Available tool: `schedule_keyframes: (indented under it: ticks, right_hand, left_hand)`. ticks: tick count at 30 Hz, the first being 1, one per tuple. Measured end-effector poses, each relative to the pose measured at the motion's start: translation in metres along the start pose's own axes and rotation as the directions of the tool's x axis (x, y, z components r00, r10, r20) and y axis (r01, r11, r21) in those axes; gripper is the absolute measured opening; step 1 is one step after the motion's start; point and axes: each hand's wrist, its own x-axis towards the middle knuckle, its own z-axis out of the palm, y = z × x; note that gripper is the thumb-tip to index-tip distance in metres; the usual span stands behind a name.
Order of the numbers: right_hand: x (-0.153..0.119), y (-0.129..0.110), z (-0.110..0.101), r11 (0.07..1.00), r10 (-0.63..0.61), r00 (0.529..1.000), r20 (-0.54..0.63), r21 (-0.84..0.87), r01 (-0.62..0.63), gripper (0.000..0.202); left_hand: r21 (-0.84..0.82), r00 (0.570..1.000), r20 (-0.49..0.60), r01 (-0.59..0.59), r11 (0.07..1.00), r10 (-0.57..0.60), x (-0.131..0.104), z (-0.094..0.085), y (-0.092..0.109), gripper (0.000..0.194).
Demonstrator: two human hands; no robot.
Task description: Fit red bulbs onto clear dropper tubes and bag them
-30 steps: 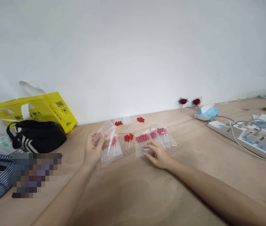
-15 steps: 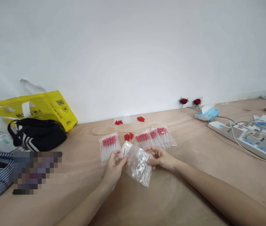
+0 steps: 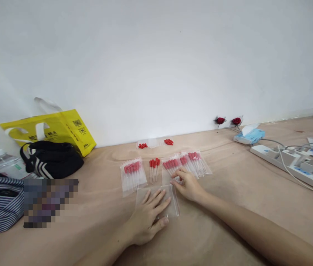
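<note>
My left hand (image 3: pixel 152 216) lies flat with its fingers spread on a clear zip bag (image 3: pixel 173 201), pressing it to the table. At the bag's upper right corner, my right hand (image 3: pixel 188 186) has its thumb and curled fingers at the edge, apparently pinching it. Just beyond the bag lie several loose droppers (image 3: pixel 154 170) with red bulbs and clear stems. To their left is a filled bag of droppers (image 3: pixel 132 177). On the right, overlapping filled bags of droppers (image 3: pixel 197 162) reach under my right fingers.
Against the wall lies a clear bag (image 3: pixel 155 143) with red bulbs at both ends. A yellow bag (image 3: pixel 81 129), black pouch (image 3: pixel 62 159) and striped bag (image 3: pixel 1 207) stand left. Right are a tissue pack (image 3: pixel 249 136), power strip (image 3: pixel 292 168) with cables, and two red roses (image 3: pixel 236 120).
The crumpled clear bag held up in both hands now lies flat on the table. My left hand has opened and spread over it, and the loose droppers' stems have come into view.
</note>
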Motion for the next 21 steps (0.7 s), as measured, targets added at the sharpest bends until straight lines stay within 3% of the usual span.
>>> schedule_keyframes:
  ticks: [2, 5, 11, 16, 21]
  right_hand:
    - [0.016, -0.003, 0.001, 0.996, 0.042, 0.998, 0.051, -0.084, -0.038, 0.008]
    - [0.047, -0.004, 0.013, 0.970, 0.210, 0.971, 0.114, -0.150, -0.192, 0.010]
    - [0.099, 0.000, 0.054, 0.907, 0.391, 0.920, 0.006, -0.176, -0.384, 0.019]
    - [0.116, 0.004, 0.073, 0.867, 0.483, 0.875, -0.034, -0.126, -0.483, 0.019]
    - [0.120, 0.007, 0.072, 0.867, 0.498, 0.865, -0.059, 0.015, -0.498, 0.006]
  left_hand:
    - [-0.034, 0.997, 0.008, 0.076, 0.997, -0.076, 0.000, 0.004, 0.003, 0.047]
    - [-0.047, 0.990, -0.011, 0.139, 0.989, -0.140, -0.001, 0.009, 0.006, 0.048]
    - [-0.060, 0.986, -0.033, 0.161, 0.985, -0.163, -0.003, 0.011, 0.007, 0.049]
    - [-0.061, 0.987, -0.014, 0.161, 0.985, -0.162, -0.002, 0.009, 0.008, 0.051]
    - [-0.073, 0.987, -0.027, 0.157, 0.985, -0.160, -0.002, 0.009, 0.008, 0.050]
